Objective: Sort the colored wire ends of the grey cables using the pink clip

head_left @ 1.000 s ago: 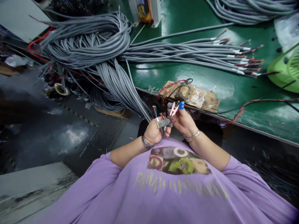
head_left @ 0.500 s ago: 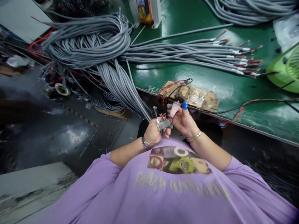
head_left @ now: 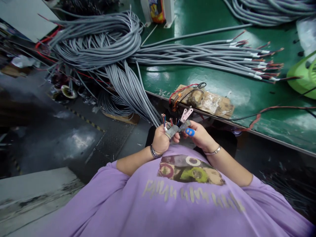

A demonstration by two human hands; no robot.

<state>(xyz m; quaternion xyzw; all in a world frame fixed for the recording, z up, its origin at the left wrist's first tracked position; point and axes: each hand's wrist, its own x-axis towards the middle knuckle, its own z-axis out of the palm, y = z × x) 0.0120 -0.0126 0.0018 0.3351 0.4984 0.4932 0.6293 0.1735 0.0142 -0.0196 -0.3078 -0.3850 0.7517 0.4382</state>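
Note:
My left hand (head_left: 161, 140) is closed around the ends of several grey cables (head_left: 151, 113), with thin coloured wires (head_left: 164, 121) sticking up above the fist. Grey wrapping (head_left: 172, 131) covers the thumb of that hand. My right hand (head_left: 198, 135) has a blue band (head_left: 190, 132) on one finger and grey wrapping on another; its fingers are pressed together beside the wire ends. A small pale pink tool (head_left: 187, 114) points up out of the right hand, its two arms apart. Both hands nearly touch in front of the purple shirt.
A green table (head_left: 158, 77) holds a big coil of grey cable (head_left: 96, 42), a row of stripped cable ends (head_left: 259, 69), a taped wooden block (head_left: 204, 101) at its edge and a green basket (head_left: 302, 75) at right.
My right hand has turned and its blue-banded finger has come down towards the left hand. The pink tool now shows two separate arms. The whole view has shifted slightly.

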